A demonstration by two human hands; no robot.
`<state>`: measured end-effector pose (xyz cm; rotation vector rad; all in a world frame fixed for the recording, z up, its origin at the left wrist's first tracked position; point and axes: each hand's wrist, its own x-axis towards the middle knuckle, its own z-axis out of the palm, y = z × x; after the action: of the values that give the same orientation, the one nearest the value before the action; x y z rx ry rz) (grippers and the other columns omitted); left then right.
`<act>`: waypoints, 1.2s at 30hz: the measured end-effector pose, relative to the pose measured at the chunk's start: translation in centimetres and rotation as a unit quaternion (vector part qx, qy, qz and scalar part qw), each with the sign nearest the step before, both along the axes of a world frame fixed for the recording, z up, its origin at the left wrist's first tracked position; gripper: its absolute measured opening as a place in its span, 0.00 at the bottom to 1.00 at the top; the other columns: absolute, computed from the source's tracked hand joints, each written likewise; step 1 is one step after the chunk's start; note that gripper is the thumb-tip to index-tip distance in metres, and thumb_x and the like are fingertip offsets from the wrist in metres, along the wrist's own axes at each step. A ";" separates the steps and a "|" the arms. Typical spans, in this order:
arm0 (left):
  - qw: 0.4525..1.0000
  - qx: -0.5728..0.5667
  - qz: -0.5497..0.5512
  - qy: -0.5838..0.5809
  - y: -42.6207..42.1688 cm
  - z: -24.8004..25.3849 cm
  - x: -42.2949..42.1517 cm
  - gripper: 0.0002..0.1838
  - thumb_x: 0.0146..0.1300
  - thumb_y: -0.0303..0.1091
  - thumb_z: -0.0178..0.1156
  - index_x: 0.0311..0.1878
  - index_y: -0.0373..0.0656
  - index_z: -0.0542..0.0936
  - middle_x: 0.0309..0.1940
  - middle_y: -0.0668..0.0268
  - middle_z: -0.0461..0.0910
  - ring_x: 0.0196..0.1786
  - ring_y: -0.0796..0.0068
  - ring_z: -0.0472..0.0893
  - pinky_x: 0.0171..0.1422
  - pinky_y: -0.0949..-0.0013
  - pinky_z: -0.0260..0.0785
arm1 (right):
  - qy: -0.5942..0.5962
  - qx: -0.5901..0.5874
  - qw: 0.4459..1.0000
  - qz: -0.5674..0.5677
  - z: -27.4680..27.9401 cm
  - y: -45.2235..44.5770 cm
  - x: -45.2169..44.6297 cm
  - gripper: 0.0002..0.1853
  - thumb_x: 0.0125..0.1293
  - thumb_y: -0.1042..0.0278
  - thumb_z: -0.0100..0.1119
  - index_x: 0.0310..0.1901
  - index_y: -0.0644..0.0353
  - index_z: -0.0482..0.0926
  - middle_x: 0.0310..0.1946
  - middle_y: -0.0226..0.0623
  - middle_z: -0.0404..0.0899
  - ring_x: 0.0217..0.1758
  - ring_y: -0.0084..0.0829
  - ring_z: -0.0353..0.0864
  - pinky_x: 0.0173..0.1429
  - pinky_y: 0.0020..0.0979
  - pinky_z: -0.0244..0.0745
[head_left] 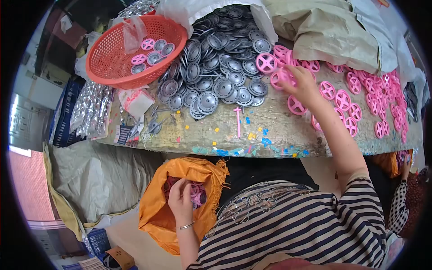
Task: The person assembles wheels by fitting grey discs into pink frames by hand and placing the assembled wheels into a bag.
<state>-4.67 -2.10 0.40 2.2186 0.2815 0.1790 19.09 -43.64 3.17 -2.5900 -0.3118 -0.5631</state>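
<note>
My right hand reaches over the table, its fingers closed around the edge of a pink plastic wheel. More pink wheels lie around and beyond it. To its left is a heap of grey wheel discs. A pink axle-like rod with a crosspiece lies near the table's front edge. Below the table, my left hand hangs over the mouth of an orange woven bag. Its fingers are loosely bent and apart, with nothing visible in them. Pink and dark wheel pieces show inside the bag.
A red perforated basket with several wheels stands at the back left. White and beige sacks line the back of the table. Another person's patterned sleeve shows at far right. A grey sack lies at left.
</note>
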 end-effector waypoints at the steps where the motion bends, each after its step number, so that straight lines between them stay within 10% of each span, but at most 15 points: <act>1: 0.995 -0.092 0.011 0.024 -1.3 0.5 1.0 0.14 0.64 0.27 0.58 0.52 0.33 0.76 0.51 0.54 0.78 0.55 0.67 0.77 0.54 0.66 0.73 | -0.011 0.047 0.998 0.045 1.5 1.9 -1.0 0.29 0.54 0.59 0.67 0.56 0.62 0.73 0.49 0.50 0.76 0.49 0.47 0.75 0.54 0.40 0.70; 5: 0.885 -0.448 -0.119 -0.042 -9.7 2.6 5.8 0.22 0.68 0.25 0.52 0.64 0.33 0.65 0.54 0.54 0.75 0.55 0.67 0.77 0.57 0.69 0.73 | -0.063 0.100 0.963 0.241 3.1 9.2 -7.3 0.26 0.47 0.62 0.70 0.49 0.62 0.75 0.42 0.44 0.77 0.45 0.44 0.76 0.49 0.40 0.69; 13: 0.840 -0.525 -0.089 0.099 -12.3 1.3 8.7 0.20 0.74 0.35 0.42 0.65 0.35 0.61 0.53 0.55 0.75 0.53 0.65 0.79 0.53 0.61 0.78 | 0.088 0.178 0.969 0.145 0.0 9.2 -5.6 0.22 0.57 0.60 0.65 0.48 0.67 0.77 0.45 0.52 0.75 0.51 0.50 0.73 0.57 0.43 0.68; 19: 0.821 -0.556 -0.080 0.104 -12.8 1.1 8.4 0.17 0.74 0.35 0.43 0.59 0.36 0.65 0.53 0.54 0.75 0.52 0.61 0.80 0.49 0.56 0.80 | 0.039 -0.027 0.998 0.045 -2.0 6.4 1.4 0.25 0.51 0.56 0.69 0.42 0.69 0.77 0.47 0.52 0.72 0.51 0.52 0.70 0.55 0.44 0.68; 30: 0.790 -0.602 -0.088 0.070 -12.7 1.4 9.3 0.20 0.73 0.30 0.44 0.66 0.37 0.60 0.58 0.56 0.70 0.59 0.62 0.75 0.60 0.56 0.74 | 0.328 0.394 0.854 0.092 4.8 8.6 -4.7 0.19 0.60 0.67 0.62 0.52 0.64 0.74 0.38 0.36 0.80 0.37 0.26 0.76 0.44 0.31 0.72; 36: 0.790 -0.595 -0.132 0.065 -13.1 2.1 8.7 0.23 0.72 0.27 0.47 0.68 0.38 0.60 0.59 0.60 0.70 0.59 0.69 0.74 0.60 0.63 0.74 | 0.216 0.288 0.913 0.193 0.9 12.5 -10.3 0.19 0.58 0.68 0.65 0.52 0.59 0.79 0.38 0.38 0.75 0.41 0.31 0.75 0.46 0.27 0.72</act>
<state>4.06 -15.24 2.49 0.9721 0.0902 -0.2625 8.78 -31.11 4.10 -1.9326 -0.4177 0.0682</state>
